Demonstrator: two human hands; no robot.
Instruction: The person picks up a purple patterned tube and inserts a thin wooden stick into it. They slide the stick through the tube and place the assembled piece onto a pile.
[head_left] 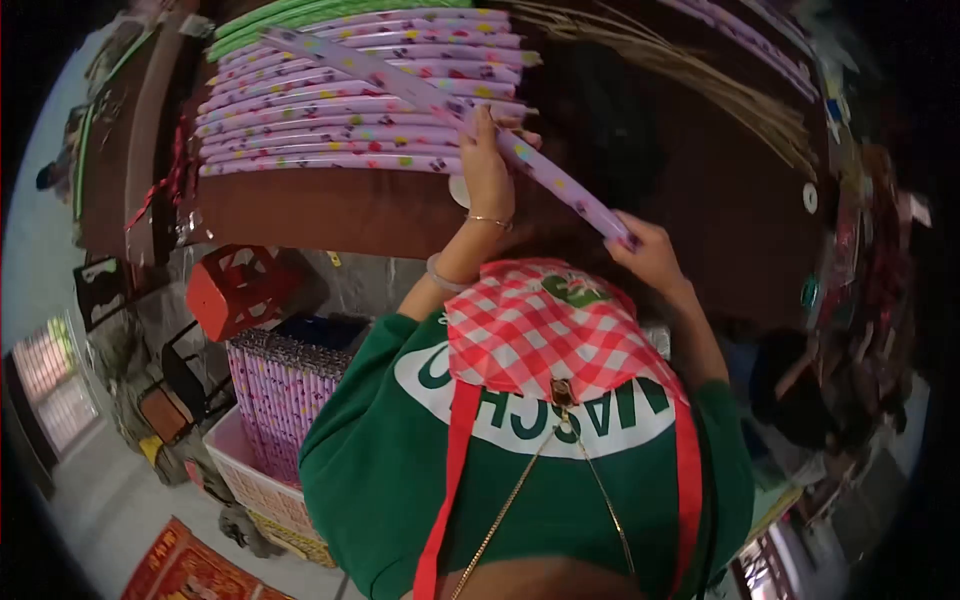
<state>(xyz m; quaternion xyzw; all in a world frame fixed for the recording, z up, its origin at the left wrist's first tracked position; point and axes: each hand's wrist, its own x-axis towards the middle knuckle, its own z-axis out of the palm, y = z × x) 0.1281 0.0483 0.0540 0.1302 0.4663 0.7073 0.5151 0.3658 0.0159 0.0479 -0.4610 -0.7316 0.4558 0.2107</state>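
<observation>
A long purple tube (400,82) with a small colourful print slants across the brown table in front of me. My left hand (487,165) is closed around it near its middle, with the thumb on top and the fingers on the far side. At its lower right end, my right hand (645,250) grips the tube, and some of those fingers are hidden. Beneath the tube's far end lies a row of similar purple tubes (320,135), side by side on the table. Several green tubes (330,18) lie beyond that row.
Thin brown sticks (690,75) lie at the table's back right, beside more purple tubes (750,42). A white roll of tape (810,197) rests near the right edge. Below left are a red stool (235,290) and a pink crate (250,475) holding upright purple tubes.
</observation>
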